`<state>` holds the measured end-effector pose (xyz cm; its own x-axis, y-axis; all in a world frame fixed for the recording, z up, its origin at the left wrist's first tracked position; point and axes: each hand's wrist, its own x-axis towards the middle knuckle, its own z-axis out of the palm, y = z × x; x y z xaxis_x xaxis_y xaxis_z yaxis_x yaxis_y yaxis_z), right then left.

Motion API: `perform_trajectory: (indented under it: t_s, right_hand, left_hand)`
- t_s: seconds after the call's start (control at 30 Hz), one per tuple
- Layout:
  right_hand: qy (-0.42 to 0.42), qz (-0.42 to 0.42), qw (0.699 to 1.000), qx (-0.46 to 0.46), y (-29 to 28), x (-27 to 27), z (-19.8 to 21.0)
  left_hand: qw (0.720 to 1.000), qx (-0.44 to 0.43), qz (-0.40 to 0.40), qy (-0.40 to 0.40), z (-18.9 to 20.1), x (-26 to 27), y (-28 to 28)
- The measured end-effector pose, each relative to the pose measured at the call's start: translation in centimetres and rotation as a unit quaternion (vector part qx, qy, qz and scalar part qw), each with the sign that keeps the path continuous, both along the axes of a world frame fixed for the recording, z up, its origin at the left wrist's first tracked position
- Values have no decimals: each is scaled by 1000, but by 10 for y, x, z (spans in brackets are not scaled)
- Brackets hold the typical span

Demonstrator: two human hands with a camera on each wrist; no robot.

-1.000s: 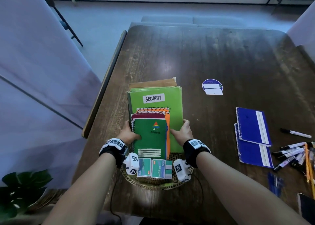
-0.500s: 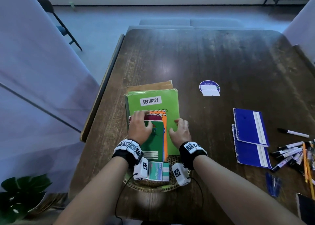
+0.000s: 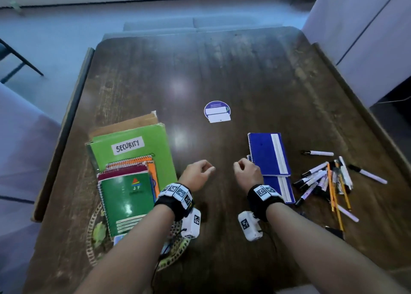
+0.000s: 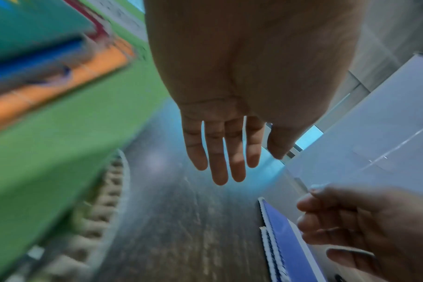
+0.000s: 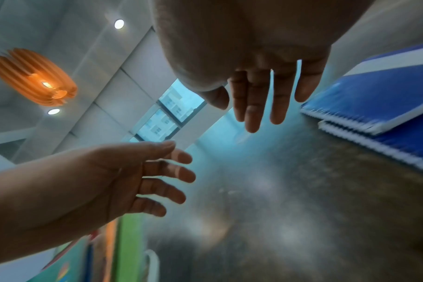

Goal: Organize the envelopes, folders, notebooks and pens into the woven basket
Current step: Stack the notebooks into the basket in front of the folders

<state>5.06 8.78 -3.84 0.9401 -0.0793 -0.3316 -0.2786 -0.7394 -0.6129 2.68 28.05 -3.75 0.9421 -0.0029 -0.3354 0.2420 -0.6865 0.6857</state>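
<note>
Notebooks (image 3: 127,195) lay stacked, a dark green spiral one on top, over maroon and orange ones, all resting on a green folder (image 3: 142,146) labelled "SECURITY" with a brown envelope (image 3: 131,122) showing beyond its far edge. That pile sat on the woven basket (image 3: 92,233) at the near left of the dark wooden counter (image 3: 222,71), hiding most of the basket and reaching past its far rim. Two blue spiral notebooks (image 3: 266,153) lay overlapped on the counter to the right, and further right was a loose scatter of pens (image 3: 320,178), markers and yellow pencils, with two markers lying a little apart from the heap. A round purple sticker (image 3: 216,111) sat near the middle of the counter.

Both hands hovered above the bare counter between the pile and the blue notebooks, holding nothing. The left hand (image 3: 196,175) was just right of the green folder, fingers loose and slightly bent; the left wrist view showed them nearly straight and spread a little. The right hand (image 3: 248,173) was close to the spiral edge of the blue notebooks, fingers relaxed and apart, touching nothing.
</note>
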Motion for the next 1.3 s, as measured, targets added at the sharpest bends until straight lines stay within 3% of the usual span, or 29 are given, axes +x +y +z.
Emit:
perform_trajectory:
  t_s: [0.17,0.27,0.53,0.8,0.93,1.17,1.3]
  right_hand:
    - [19,-35,997,-68,-98,28,-29]
    - [41,-47,996,-70,-143,44,-44]
    - [152,-28,987,-40,-184,93,-69]
    - [175,-16,983,-43,-196,110,-83]
    - [175,-44,983,28,-204,111,-83]
    - [171,-65,975,127,-203,98,-62]
    - [165,-64,972,152,-188,87,-51]
  left_hand:
    - [996,-3,-56,73,-12,36,-79]
    - [993,-18,-47,103,-23,55,-119]
    - [986,-67,30,150,-46,101,-183]
    - [975,-43,110,190,-65,127,-192]
    - [967,-70,132,207,-72,130,-188]
    - [957,-145,163,189,-70,117,-183]
    - [965,-172,160,116,-51,99,-167]
